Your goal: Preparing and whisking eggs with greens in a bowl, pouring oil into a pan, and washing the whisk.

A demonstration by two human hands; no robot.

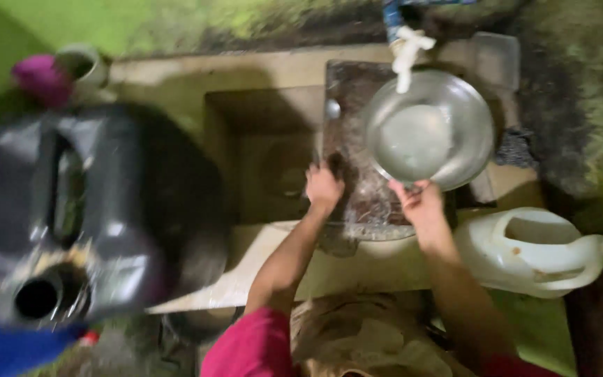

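A round steel bowl (430, 129) holding some water sits under a white tap (407, 49) at the back of a concrete sink (259, 132). My right hand (421, 204) grips the bowl's near rim. My left hand (324, 187) is closed on something dark at the edge of a wet dark slab (357, 174); the picture is too blurred to tell what it is. Both arms reach forward from pink sleeves.
A large dark jerrycan (85, 209) with an open spout stands at the left. A white plastic jug (535, 248) lies on its side at the right. A pink thing (42, 78) and a cup (84, 64) sit at the far left. A green wall runs behind.
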